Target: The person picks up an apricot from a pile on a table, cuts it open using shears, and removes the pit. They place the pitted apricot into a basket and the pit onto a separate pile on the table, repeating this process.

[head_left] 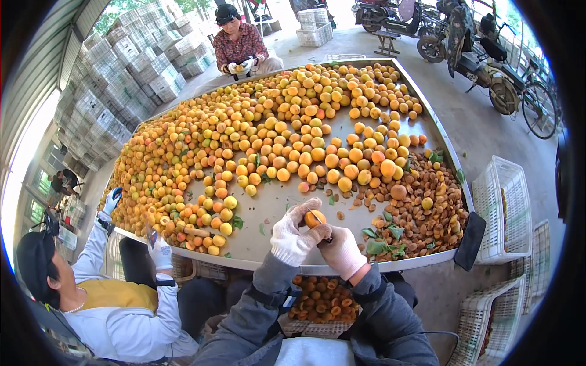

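Gripping a round, smooth, yellow-orange apricot (314,218) above the worktop's (247,250) near edge, the gloved left hand (294,235) wraps its fingers closely round the fruit, while the gloved right hand (343,250) meets it with fingers pinched narrow on a small dark tool (328,239), partly hidden; a thin dark line crosses the skin. The left wristband (267,297) bears a pale patch, any marking too small to read. Whole apricots (213,146) spread toward the worktop's far and left edges, and brown pits (436,222) heap at its near right corner.
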### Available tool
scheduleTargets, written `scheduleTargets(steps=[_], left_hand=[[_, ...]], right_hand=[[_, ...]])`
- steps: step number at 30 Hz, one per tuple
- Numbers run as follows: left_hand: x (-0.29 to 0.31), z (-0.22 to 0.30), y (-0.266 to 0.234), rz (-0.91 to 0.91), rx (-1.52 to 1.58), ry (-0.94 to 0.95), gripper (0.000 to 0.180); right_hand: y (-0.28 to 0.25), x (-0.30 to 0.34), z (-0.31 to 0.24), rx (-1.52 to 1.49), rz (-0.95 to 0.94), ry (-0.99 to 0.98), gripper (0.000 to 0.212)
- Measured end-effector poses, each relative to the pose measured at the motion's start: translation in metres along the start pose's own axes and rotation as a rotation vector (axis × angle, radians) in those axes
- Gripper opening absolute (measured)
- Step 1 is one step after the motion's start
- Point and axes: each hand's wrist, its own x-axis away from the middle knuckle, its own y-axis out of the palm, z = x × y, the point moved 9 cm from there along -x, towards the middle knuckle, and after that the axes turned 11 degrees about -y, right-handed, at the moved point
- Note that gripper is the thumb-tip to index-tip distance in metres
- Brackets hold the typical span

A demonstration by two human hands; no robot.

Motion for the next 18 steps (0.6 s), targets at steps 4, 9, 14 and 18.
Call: scheduleTargets(steps=[4, 9, 14, 18], left_hand=[[-0.001, 0.007, 0.004, -0.131, -0.005, -0.074, 0.058], [0.007, 0.024, -0.001, -0.252, -0.026, -0.016, 0.059], [-0.008, 0.001, 0.016, -0.135, 0.029, 0.104, 0.060], [-0.003, -0.010, -0.028, 0.059, 0.172, 0.065, 0.060]], right_hand=[[0.012, 0.007, 0.015, -0.234, -0.109, 0.125, 0.012], [0.034, 0.021, -0.005, -0.623, -0.392, 0.489, 0.010], [0.010, 0.021, 0.027, -0.482, -0.099, 0.290, 0.019], [0.030, 0.000, 0.018, 0.124, 0.092, -0.073, 0.010]])
